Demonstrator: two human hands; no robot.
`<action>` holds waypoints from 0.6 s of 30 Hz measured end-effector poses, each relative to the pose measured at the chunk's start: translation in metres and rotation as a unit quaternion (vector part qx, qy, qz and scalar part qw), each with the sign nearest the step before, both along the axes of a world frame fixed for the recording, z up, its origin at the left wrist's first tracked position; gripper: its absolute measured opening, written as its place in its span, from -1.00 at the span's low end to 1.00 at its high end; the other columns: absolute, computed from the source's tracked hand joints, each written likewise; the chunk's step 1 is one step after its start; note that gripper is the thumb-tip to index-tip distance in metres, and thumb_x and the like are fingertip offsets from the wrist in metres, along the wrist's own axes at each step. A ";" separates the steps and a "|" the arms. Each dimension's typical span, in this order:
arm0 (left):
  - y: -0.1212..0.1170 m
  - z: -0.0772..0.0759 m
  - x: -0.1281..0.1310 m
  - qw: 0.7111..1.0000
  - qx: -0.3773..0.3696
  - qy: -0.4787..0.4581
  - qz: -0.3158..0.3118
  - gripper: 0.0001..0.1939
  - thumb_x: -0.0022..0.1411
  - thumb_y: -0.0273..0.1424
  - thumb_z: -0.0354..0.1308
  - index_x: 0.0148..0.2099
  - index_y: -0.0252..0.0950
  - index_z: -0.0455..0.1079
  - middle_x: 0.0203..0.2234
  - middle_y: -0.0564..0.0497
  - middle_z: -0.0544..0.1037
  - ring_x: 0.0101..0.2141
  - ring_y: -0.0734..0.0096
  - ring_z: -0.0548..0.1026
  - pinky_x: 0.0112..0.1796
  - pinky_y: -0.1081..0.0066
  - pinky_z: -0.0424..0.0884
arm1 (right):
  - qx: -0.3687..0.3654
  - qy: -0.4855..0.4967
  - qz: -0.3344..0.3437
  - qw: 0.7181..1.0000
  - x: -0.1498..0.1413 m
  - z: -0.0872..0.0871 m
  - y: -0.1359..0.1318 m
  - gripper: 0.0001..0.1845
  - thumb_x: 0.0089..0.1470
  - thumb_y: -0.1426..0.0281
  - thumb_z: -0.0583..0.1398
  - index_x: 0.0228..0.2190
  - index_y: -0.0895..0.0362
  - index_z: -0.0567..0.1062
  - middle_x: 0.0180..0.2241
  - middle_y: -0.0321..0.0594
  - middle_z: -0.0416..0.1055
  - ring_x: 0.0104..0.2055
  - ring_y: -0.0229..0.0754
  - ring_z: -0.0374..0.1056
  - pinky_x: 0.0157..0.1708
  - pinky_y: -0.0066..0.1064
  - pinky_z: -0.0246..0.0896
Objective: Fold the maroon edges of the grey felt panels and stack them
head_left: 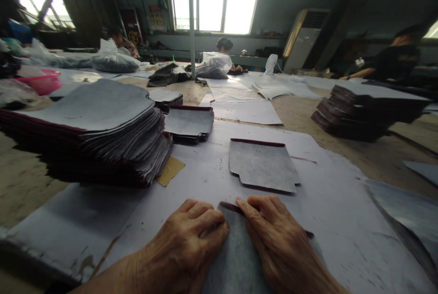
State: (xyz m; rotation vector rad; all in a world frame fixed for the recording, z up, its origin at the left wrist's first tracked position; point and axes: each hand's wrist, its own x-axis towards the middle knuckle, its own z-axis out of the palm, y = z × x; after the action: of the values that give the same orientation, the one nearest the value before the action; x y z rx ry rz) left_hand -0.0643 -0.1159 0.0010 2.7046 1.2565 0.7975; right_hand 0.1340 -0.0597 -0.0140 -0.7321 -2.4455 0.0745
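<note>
Grey piece: the one being worked on (236, 255) is right at the near side of the worktop (297, 107), flat on a big white sheet (191, 170), under and between the two hands. Its lower part runs out of view.
Which way it points: the dark red edge strip (228, 204) is on the far side, body coming back toward the person. The strip's long axis slants, left end farther away, right end closer in. Can't really tell the long axis of the whole piece, too much is covered or cut off.
Left hand (186, 241): half curled, thumb and fingers bunched close together by the strip's left end. Can't tell if it's actually pinching anything.
Right hand (277, 239): fingers loosely bent and laid across the strip, index stretched toward its left end. Thumb's hidden, so no telling whether it grips.
Loose piece (263, 166): flat on the sheet just beyond the hands, red edge facing away, notched corners on the near side.
Stacks: tall leaning one (116, 148) on the left, two smaller piles (188, 123) (166, 97) beyond it, plus a dark stack (362, 109) off to the right.
Yellow scrap (171, 170): beside the tall stack.
Background: people seated farther off, plastic bags, pink basin (43, 82) far left.
</note>
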 end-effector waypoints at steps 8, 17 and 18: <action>0.001 0.003 0.002 1.000 -0.029 0.004 0.006 -0.85 0.11 -0.51 -0.05 -0.28 -0.35 0.33 -0.41 -0.07 0.42 -0.34 0.30 0.35 -0.28 0.28 0.34 | -0.023 -0.108 0.065 0.992 -0.006 0.017 0.008 -0.64 0.02 0.59 -0.04 -0.17 0.22 0.41 -0.31 -0.11 0.34 -0.29 -0.14 0.22 -0.27 -0.21 0.27; 0.005 -0.010 0.001 1.000 0.020 -0.008 0.017 -0.82 0.13 -0.48 -0.06 -0.23 -0.34 0.32 -0.43 -0.05 0.42 -0.37 0.31 0.35 -0.31 0.29 0.31 | -0.046 -0.050 0.069 0.995 -0.008 0.008 0.014 -0.61 0.08 0.58 -0.06 -0.06 0.19 0.34 -0.28 -0.11 0.30 -0.26 -0.19 0.22 -0.27 -0.32 0.29; 0.006 -0.014 0.001 0.999 0.043 -0.017 0.013 -0.81 0.13 -0.47 -0.06 -0.21 -0.35 0.31 -0.43 -0.05 0.42 -0.37 0.31 0.35 -0.31 0.29 0.31 | -0.026 -0.060 0.074 0.995 -0.008 0.006 0.013 -0.59 0.07 0.59 -0.06 -0.04 0.21 0.32 -0.27 -0.09 0.30 -0.25 -0.16 0.22 -0.26 -0.28 0.28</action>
State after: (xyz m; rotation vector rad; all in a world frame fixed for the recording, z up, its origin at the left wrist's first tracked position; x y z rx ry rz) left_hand -0.0629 -0.1095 -0.0135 2.7334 1.2813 0.9167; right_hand 0.1258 -0.0470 -0.0082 -0.5910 -2.6189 0.1576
